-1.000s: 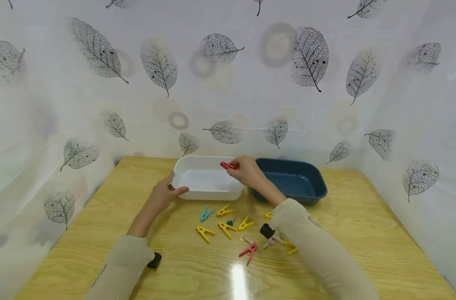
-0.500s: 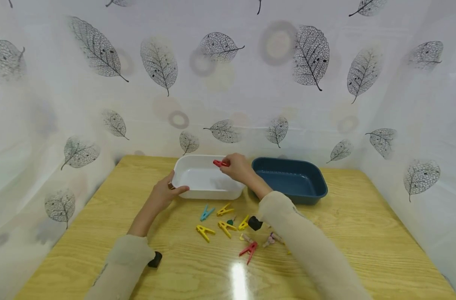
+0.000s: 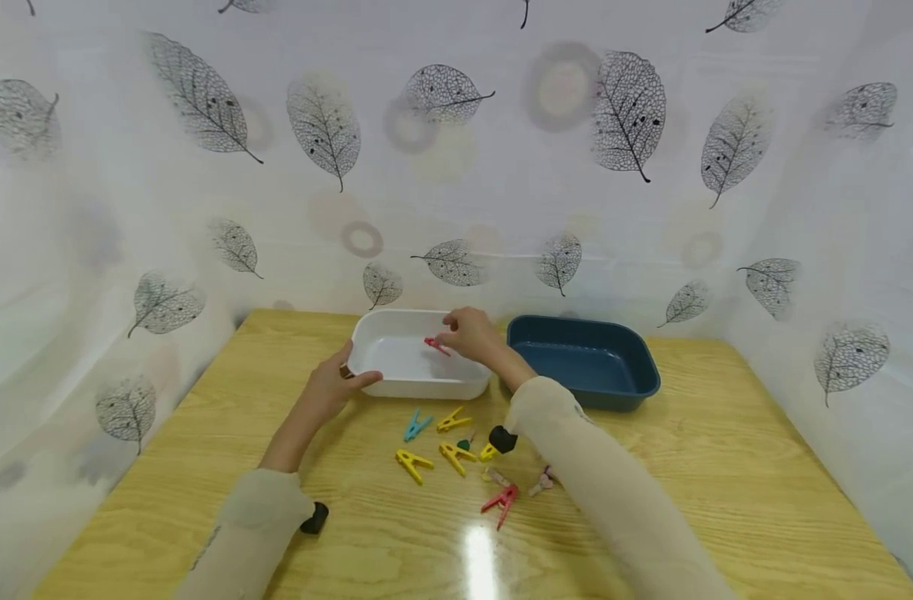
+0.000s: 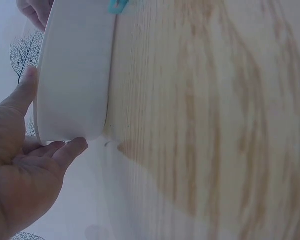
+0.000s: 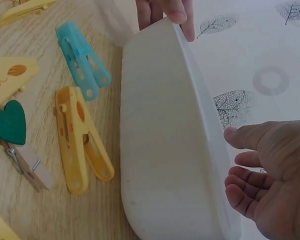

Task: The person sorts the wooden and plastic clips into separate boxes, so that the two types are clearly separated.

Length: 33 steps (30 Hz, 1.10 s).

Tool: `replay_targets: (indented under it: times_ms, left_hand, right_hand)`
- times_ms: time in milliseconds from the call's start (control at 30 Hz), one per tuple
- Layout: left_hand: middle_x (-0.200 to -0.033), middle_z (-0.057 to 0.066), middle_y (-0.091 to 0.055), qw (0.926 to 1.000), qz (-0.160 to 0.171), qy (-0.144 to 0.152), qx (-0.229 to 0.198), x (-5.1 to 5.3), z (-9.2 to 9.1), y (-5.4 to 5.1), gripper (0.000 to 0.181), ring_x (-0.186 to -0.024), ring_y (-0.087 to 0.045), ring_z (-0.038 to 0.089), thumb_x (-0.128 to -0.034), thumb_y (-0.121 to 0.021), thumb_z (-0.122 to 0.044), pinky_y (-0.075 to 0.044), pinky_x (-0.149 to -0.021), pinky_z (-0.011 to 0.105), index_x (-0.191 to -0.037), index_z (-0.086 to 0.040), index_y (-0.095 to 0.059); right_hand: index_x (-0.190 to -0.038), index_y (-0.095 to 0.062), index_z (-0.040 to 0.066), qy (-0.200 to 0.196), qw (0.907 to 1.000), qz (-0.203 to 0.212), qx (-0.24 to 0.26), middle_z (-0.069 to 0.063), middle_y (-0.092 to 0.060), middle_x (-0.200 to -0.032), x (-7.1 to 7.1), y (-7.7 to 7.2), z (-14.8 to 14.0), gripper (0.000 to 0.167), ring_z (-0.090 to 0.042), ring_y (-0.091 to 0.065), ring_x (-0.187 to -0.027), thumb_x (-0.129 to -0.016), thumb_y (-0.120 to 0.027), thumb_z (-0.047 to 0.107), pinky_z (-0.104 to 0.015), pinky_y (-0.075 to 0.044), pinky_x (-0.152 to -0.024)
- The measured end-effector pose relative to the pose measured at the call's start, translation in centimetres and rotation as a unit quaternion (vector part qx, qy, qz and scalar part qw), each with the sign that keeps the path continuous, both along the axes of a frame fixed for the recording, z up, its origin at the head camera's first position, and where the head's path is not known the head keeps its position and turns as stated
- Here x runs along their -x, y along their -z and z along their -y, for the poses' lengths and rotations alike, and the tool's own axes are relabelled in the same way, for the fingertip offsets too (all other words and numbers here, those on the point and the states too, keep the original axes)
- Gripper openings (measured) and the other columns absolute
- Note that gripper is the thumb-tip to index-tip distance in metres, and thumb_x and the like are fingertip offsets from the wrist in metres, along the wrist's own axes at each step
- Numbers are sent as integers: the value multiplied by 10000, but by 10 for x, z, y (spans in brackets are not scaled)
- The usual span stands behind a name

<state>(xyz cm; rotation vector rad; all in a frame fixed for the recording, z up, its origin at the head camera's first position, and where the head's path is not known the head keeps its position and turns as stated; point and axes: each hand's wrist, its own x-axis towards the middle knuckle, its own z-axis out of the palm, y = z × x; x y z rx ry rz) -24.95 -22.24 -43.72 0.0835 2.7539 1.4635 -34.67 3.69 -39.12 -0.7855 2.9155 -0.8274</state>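
My left hand holds the white plastic basin by its left end, the thumb over the near rim and the fingers at the end wall. Over the basin's right part is my right hand, its thumb and fingers parted with nothing between them in the right wrist view. A red clothespin appears just below those fingertips, within the basin; whether it touches the floor I cannot tell. In the right wrist view the basin wall hides it. In front of the basin lie a blue clothespin and several yellow clothespins.
A dark blue basin stands right of the white one. Nearer on the wooden table are a pink-red clothespin, a wooden clothespin with a green heart and other small wooden pegs. A leaf-patterned curtain hangs behind.
My right hand moved left over the white basin and let go of the red clothespin, which now sits lower and tilted differently. The left hand has stayed on the basin.
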Motion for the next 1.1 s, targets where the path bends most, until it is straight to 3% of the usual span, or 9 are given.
replay_targets:
  times_ms: [100,267,467,733,1100]
  left_hand:
    - [-1619,332,-242,10000,-23,14,19,0,-1,-1,939,-1432,-401,455,-998,-720,-282,-457,-1106,503,-1611,71,-102]
    - [-1621,332,-235,10000,-33,23,38,1,-2,-1,939,-1432,-397,460,-997,-722,-284,-455,-1107,506,-1610,71,-106]
    - [-1624,330,-225,10000,-33,20,56,1,-3,-1,944,-1433,-391,464,-994,-723,-298,-448,-1112,506,-1611,69,-110]
    - [-1632,325,-202,9999,38,-42,128,1,-3,-2,946,-1445,-368,468,-996,-717,-316,-412,-1140,514,-1614,58,-107]
    - [-1625,337,-209,9998,17,-11,186,-2,-2,-3,940,-1436,-377,480,-1001,-710,-319,-420,-1133,527,-1609,70,-109]
  right_hand:
    - [-1298,-678,-62,-65,9999,130,-27,-224,-701,-1201,1,2,-3,407,-336,-659,-1100,-982,-719,191,-416,-566,-941]
    - [-1318,-665,-62,-147,9997,193,12,-226,-694,-1228,1,4,-7,412,-344,-654,-1130,-991,-707,186,-424,-563,-959]
    - [-1325,-664,-49,-199,9996,179,127,-200,-700,-1217,-2,5,-12,407,-319,-663,-1099,-1002,-691,197,-401,-580,-908]
    - [-1285,-683,-66,-519,9962,-3,696,-179,-725,-1123,-9,5,-23,360,-305,-673,-1019,-1006,-685,162,-383,-583,-861]
    - [-1312,-681,-20,-683,9908,-176,1153,-155,-717,-1128,-35,-2,-51,346,-286,-676,-1009,-1020,-665,165,-413,-583,-861]
